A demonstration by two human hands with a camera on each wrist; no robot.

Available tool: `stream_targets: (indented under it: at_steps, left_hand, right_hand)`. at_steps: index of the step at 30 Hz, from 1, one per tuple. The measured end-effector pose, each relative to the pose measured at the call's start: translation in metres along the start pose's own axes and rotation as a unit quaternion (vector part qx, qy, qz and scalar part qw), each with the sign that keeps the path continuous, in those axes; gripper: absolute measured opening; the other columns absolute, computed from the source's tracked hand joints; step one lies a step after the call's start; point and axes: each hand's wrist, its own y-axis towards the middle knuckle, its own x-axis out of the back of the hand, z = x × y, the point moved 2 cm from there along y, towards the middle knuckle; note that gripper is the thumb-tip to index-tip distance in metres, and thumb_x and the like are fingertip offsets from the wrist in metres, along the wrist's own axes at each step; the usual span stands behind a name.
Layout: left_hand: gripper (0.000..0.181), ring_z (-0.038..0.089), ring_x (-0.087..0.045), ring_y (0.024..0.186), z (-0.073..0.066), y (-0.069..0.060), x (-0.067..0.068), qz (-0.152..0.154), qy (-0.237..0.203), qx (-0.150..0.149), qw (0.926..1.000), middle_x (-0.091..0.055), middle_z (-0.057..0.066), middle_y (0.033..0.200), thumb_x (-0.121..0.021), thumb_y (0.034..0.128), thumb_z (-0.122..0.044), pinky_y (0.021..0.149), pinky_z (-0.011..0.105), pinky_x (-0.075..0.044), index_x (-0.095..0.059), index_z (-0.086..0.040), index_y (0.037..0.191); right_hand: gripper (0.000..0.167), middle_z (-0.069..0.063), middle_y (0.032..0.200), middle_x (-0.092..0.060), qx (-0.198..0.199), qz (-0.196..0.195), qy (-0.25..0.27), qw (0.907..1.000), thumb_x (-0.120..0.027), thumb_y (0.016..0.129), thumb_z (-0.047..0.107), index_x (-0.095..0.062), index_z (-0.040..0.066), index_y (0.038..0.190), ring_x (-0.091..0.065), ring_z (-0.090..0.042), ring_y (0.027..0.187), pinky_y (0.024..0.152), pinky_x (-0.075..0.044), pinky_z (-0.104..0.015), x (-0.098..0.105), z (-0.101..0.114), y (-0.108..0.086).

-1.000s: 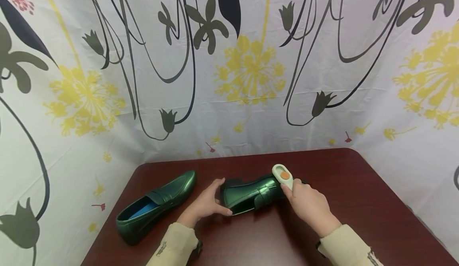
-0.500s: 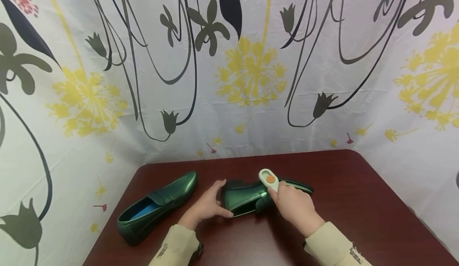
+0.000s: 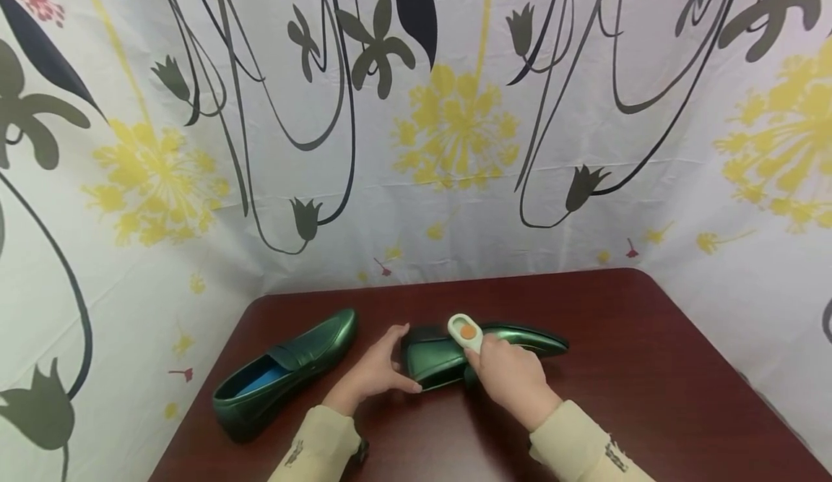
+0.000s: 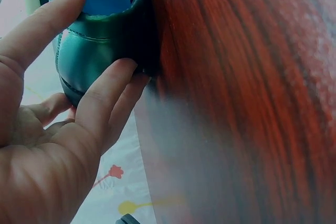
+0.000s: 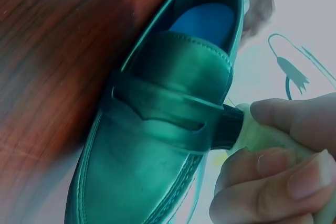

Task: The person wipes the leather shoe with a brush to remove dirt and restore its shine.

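A shiny green loafer [image 3: 432, 357] lies tipped on its side on the dark red table, its opening turned toward me and its toe to the right. My left hand [image 3: 369, 371] grips it at the heel; in the left wrist view the thumb [image 4: 50, 19] lies at the opening's rim and the fingers spread round the heel. My right hand [image 3: 515, 377] holds a brush [image 3: 465, 332] with a pale handle and an orange spot. Dark bristles [image 5: 227, 128] meet the loafer's side by the strap in the right wrist view. The hand partly hides the loafer's middle.
A matching green loafer [image 3: 286, 370] with a blue insole stands upright at the left of the table [image 3: 611, 316]. White cloth [image 3: 416, 243] printed with flowers and leaves hangs behind the table and along both sides.
My right hand has slid the brush leftward along the loafer, from the front part toward the heel, uncovering the toe. The left hand keeps its grip on the heel.
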Motion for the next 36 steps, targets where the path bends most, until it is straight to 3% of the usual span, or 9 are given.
stream_targets:
  at_steps: [5,11,25,36]
  left_hand:
    - [0.112,0.032,-0.066,0.11,0.0,-0.002,0.0,-0.003,0.007,-0.005,1.0,-0.024,0.015,0.166,-0.094,0.0701,-0.02,0.096,0.046,-0.056,-0.027,-0.011,0.16]
    - [0.112,0.032,-0.066,0.11,0.0,-0.003,-0.002,-0.004,0.006,-0.007,0.9999,-0.024,0.016,0.165,-0.094,0.0699,-0.02,0.096,0.046,-0.056,-0.028,-0.01,0.16]
    - [0.112,0.029,-0.066,0.107,-0.003,-0.003,0.0,-0.004,-0.001,-0.012,0.9999,-0.028,0.016,0.163,-0.094,0.0697,-0.018,0.097,0.046,-0.055,-0.028,-0.008,0.159]
    - [0.113,0.024,-0.066,0.1,-0.001,0.0,-0.002,-0.005,-0.004,-0.018,0.9998,-0.029,0.016,0.162,-0.094,0.0688,-0.015,0.094,0.044,-0.057,-0.027,-0.006,0.159]
  right_hand:
    - [0.043,-0.004,0.054,-0.048,-0.008,0.024,0.003,0.9997,-0.064,0.097,0.042,-0.053,0.007,0.076,-0.052,-0.022,0.044,0.041,-0.043,-0.038,-0.007,0.011,0.002]
    - [0.042,-0.007,0.057,-0.053,0.003,0.021,-0.005,0.9998,-0.065,0.096,0.042,-0.057,0.005,0.078,-0.056,-0.024,0.047,0.045,-0.048,-0.041,-0.011,0.025,0.001]
    - [0.044,-0.008,0.058,-0.056,0.022,0.029,0.003,0.9993,-0.065,0.096,0.044,-0.06,0.001,0.085,-0.058,-0.024,0.049,0.046,-0.051,-0.041,-0.016,0.046,0.0]
    - [0.043,-0.007,0.059,-0.056,0.049,0.013,0.009,0.9987,-0.064,0.096,0.045,-0.059,0.004,0.084,-0.056,-0.023,0.047,0.043,-0.048,-0.039,-0.023,0.058,-0.007]
